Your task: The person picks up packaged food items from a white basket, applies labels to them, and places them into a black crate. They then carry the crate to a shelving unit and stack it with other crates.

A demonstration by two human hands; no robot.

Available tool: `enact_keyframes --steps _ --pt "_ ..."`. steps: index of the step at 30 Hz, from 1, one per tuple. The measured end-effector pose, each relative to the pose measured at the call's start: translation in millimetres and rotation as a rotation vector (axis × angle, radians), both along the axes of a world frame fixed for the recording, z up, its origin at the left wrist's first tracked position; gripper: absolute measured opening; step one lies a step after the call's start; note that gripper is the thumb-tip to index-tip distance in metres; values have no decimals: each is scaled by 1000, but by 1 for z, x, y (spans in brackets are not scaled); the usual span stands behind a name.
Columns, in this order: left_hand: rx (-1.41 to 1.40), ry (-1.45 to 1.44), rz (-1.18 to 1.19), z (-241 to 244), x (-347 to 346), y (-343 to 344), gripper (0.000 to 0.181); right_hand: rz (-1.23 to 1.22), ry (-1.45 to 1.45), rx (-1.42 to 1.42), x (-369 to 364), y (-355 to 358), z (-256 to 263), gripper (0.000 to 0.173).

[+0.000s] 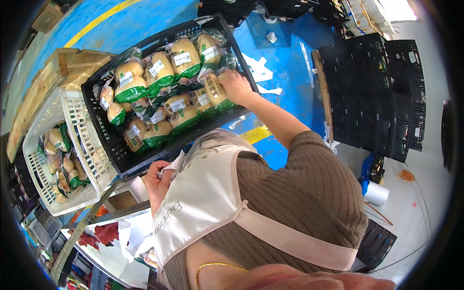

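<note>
My right hand (236, 86) lies on the upper part of a clear plastic bag of potatoes (216, 90) at the right end of a black plastic crate (174, 143). Whether its fingers grip the bag or only rest on it cannot be told. Two rows of such bags fill the crate, green at the bottom, most showing a white printed label (182, 58). Close to my white apron (203, 195), my left hand (159, 181) pinches a strip of white paper (177, 164) between thumb and fingers, just beyond the crate's near edge.
A white plastic basket (81, 127) with more bagged potatoes stands left of the crate, by a wooden pallet (40, 90). Black crates (366, 98) are stacked at the right. Paper scraps (259, 70) litter the blue floor (286, 108). A metal bar (85, 224) runs lower left.
</note>
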State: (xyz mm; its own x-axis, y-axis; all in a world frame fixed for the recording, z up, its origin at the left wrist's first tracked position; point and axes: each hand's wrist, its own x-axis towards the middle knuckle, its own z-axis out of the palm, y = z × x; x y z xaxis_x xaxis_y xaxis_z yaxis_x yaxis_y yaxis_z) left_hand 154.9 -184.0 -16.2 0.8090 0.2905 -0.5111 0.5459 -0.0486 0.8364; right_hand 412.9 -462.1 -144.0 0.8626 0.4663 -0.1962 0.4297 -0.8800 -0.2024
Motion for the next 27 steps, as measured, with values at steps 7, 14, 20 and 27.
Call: enact_keyframes --steps 7,14,20,27 --pt "61 35 20 16 1 -7 13 384 -274 33 -35 50 -16 46" --pt "-70 120 123 22 -6 -4 10 382 -19 -116 -17 24 1 51" --pt "-130 -109 314 25 -19 -6 13 391 112 57 7 38 23 49" --pt "-46 -367 414 29 -54 39 28 611 229 220 44 78 45 37"
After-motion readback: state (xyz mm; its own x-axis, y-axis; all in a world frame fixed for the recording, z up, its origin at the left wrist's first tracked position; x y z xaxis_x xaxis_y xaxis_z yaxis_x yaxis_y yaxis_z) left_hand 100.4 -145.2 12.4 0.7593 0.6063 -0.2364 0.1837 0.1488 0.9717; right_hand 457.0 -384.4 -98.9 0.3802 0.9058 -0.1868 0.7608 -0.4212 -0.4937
